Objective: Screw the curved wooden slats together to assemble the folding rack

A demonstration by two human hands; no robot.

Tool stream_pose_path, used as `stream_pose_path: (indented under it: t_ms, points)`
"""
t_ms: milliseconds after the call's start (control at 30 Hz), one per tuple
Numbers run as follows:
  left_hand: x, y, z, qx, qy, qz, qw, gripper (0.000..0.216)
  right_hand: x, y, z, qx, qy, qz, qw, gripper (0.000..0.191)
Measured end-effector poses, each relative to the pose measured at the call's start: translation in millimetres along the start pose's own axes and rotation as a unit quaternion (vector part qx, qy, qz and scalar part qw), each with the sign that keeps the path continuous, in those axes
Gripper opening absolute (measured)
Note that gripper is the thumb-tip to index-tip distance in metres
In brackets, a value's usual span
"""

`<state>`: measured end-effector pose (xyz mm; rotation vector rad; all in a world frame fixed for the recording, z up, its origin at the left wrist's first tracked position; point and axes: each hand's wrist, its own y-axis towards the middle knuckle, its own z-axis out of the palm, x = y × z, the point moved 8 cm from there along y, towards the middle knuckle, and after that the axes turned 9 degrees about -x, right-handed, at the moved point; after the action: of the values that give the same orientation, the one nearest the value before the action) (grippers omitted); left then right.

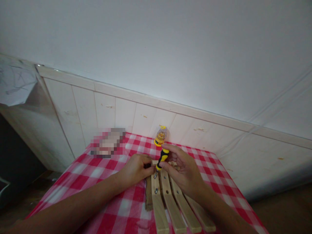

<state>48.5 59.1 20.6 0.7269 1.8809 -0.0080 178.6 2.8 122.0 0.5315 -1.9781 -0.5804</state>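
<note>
No readable text, label, brand, number or sign; any print on the yellow-and-clear container (pixel 161 135) too small.

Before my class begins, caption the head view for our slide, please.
The right hand holds a yellow-and-black screwdriver to a wooden slat, the left hand near its far end.

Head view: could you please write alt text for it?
A person's right hand holds a yellow-black screwdriver, tip down at the leftmost wooden slat; the left hand is at that slat's far end. A red-white checked cloth lies beneath, a clear-yellow container behind.
</note>
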Motion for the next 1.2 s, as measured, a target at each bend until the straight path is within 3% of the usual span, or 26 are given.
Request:
stream_pose_path:
  t_ms: [267,467,733,1200]
  points:
    - [-1,0,0,0.000,-0.002,-0.003,1.000,0.030,7,-2,3,0.024,0.064,0.020,0.997,0.040]
    - [-2,0,-2,-0.002,0.002,-0.006,1.000,0.030,-1,-4,2,-0.003,0.028,0.020,0.999,0.036]
    - [-3,0,-3,-0.006,0.005,-0.010,1.000,0.030,11,-1,1,0.007,-0.001,-0.044,0.999,0.035]
    - [-1,0,-1,-0.001,0.006,-0.008,1.000,0.029,-7,-5,3,-0.002,0.029,0.018,0.999,0.037]
